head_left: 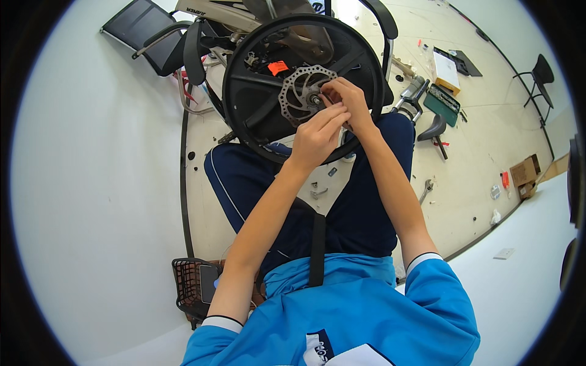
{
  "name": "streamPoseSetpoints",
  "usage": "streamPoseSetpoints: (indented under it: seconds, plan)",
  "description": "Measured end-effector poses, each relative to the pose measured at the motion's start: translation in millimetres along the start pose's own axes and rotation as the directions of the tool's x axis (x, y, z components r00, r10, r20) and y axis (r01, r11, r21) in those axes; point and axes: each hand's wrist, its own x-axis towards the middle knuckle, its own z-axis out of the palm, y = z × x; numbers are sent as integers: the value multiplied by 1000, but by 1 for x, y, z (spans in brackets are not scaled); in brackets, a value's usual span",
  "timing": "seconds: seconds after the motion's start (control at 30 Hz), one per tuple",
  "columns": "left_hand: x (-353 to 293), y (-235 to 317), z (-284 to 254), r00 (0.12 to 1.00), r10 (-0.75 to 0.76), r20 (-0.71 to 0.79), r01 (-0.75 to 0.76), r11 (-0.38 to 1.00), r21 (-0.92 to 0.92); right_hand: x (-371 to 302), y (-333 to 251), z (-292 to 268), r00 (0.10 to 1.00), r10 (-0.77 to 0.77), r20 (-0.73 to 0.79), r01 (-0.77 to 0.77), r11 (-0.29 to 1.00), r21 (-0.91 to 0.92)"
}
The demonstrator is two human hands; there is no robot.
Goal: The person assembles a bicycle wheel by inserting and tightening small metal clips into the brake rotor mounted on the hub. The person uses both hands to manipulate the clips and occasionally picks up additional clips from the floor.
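A black spoked wheel point(244, 114) lies flat in front of me, at my knees. Bolted around its hub is a silver brake disc point(288, 97) with holes along its edge, and a threaded axle point(314, 99) sticks up at the centre. My right hand point(351, 105) is just right of the axle, fingers bent and pinched together. From below, my left hand point(317, 135) reaches in, its fingertips closed and meeting those of the right. Whatever lies between the fingertips is too small and covered to make out. An orange tag point(278, 68) shows through the wheel, left of the disc.
Black armchair parts point(194, 52) surround the wheel. To the right on the floor are a green toolbox point(442, 105), a bicycle saddle point(433, 128), a fork point(412, 97), a wrench point(426, 190) and a cardboard box point(525, 173). A black basket point(186, 287) holding a phone stands lower left.
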Motion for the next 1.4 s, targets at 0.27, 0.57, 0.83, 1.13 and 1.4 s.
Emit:
streamPoseSetpoints:
  seconds: [0.27,0.57,0.83,1.13,1.4]
  plan:
    - [8,13,-3,998,46,-43,-48,998,-48,-8,-8,-7,994,23,-108,-18,999,47]
    - [2,25,-49,808,-499,-314,451,866,-215,-8,-6,-11,969,203,-142,-198,979,51]
    - [-26,-59,-39,593,-786,-173,725,615,-311,-10,10,-11,935,286,-212,-289,957,14]
    - [-27,-61,-29,650,-746,-146,734,666,-136,-8,11,-2,937,295,-190,-276,954,119]
    - [-26,-53,-28,639,-751,-167,733,660,-166,-2,10,-2,942,273,-196,-256,960,110]
